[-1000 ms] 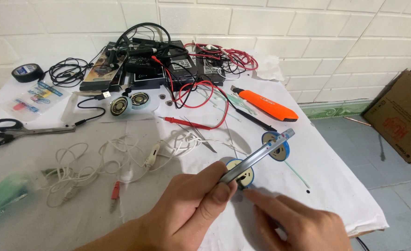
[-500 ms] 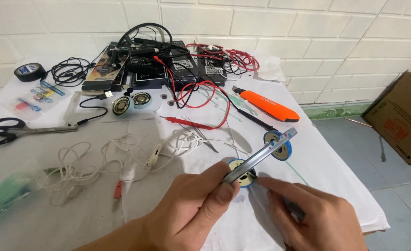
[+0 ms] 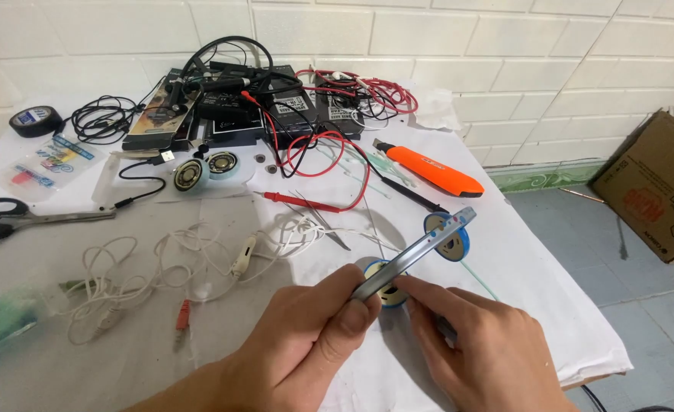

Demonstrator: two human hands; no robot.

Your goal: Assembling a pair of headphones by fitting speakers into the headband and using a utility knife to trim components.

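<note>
My left hand grips the near end of a thin silver phone, held edge-on and slanting up to the right above the white cloth. My right hand sits just right of it, its index fingertip beside the phone's lower end and its fingers curled around what looks like a thin dark tool. One blue round spool lies under the phone. A second blue spool stands behind the phone's far tip.
White earphones, tweezers and a red probe lie mid-table. An orange tool, black devices with red wires, two round speakers, scissors and a tape roll surround them. A cardboard box stands on the floor to the right.
The phone has tilted slightly and my right hand has shifted closer under its lower end. The rest of the table is unchanged.
</note>
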